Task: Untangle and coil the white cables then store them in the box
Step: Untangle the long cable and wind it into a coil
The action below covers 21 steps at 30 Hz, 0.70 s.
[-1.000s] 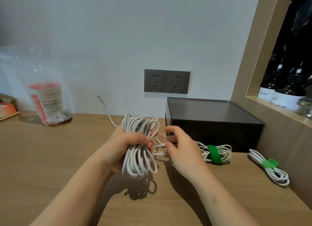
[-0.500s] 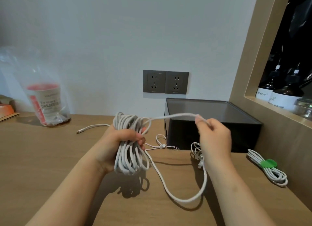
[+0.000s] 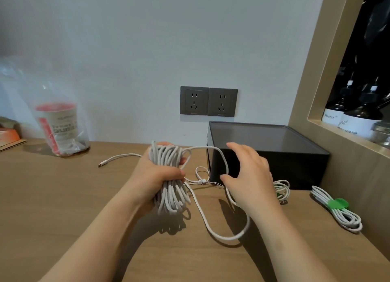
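Note:
My left hand [image 3: 157, 174] grips a thick bundle of white cable [image 3: 171, 195] held upright above the wooden counter. One long loose loop of cable [image 3: 221, 235] runs from the bundle's top, past my right hand, down onto the counter and back. My right hand [image 3: 251, 176] hovers open in front of the black box [image 3: 274, 146], fingers spread, holding nothing. A cable end with a plug [image 3: 103, 163] lies on the counter to the left. Two coiled white cables lie near the box: one [image 3: 281, 190] partly hidden behind my right hand, one with a green tie [image 3: 337, 210] at the right.
A clear plastic bag with a red-and-white cup [image 3: 59, 127] stands at the back left. Two grey wall sockets [image 3: 209, 101] sit above the box. A wooden niche on the right holds dark bottles [image 3: 356, 117]. The box's lid is on.
My right hand pulled a strand out of the bundle to the right, then let it go and dropped lower; the loop now hangs slack. The left hand kept its grip.

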Tool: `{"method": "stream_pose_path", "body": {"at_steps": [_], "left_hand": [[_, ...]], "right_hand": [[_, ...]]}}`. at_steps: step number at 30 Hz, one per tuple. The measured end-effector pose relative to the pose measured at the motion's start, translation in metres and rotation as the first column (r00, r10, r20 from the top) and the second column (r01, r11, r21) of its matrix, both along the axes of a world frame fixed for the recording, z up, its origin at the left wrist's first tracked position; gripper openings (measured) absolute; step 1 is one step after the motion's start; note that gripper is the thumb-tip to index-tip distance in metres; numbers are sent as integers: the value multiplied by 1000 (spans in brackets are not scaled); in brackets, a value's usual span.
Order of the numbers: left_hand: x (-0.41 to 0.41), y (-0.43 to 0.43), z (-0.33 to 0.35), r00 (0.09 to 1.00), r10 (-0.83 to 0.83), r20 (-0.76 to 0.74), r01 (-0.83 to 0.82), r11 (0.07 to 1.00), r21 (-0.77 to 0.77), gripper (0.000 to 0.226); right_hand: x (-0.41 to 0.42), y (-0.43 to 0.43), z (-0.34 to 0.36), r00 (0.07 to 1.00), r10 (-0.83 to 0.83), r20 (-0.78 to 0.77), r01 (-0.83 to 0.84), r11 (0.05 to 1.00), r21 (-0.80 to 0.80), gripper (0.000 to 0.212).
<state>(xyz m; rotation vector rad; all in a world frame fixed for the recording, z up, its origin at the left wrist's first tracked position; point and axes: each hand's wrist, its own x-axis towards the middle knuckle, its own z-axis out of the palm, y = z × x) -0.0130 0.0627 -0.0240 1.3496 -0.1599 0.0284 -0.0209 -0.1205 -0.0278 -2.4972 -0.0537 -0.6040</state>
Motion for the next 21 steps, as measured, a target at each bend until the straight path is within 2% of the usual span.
{"method": "stream_pose_path", "body": {"at_steps": [3,5,8,12,14,17,19,21], "left_hand": [[-6,-3,2,990,-142,2,142,988,56,45],[-9,-4,4,973,-230,3,230,971,72,46],[-8,-2,3,972,-233,7,232,972,34,39],[-5,-2,2,987,-159,25,161,984,-73,24],[-2,1,2,992,-127,-12,123,975,-186,21],[2,6,2,993,-107,-55,84,943,-322,17],[3,6,0,999,-31,-39,18,953,-301,19],[2,3,-1,1000,15,-19,-20,966,-259,23]], "right_hand": [[-6,9,5,994,101,31,-100,994,-38,60],[-4,13,1,989,149,6,-148,989,-22,45],[-1,13,-3,982,180,53,-187,965,185,9],[-3,11,0,980,176,92,-198,902,383,22],[-1,9,-1,985,154,82,-175,861,478,27],[5,4,-1,987,128,93,-157,744,649,23],[4,5,1,979,177,99,-193,657,729,18],[1,10,1,968,226,112,-238,674,699,18]]}}
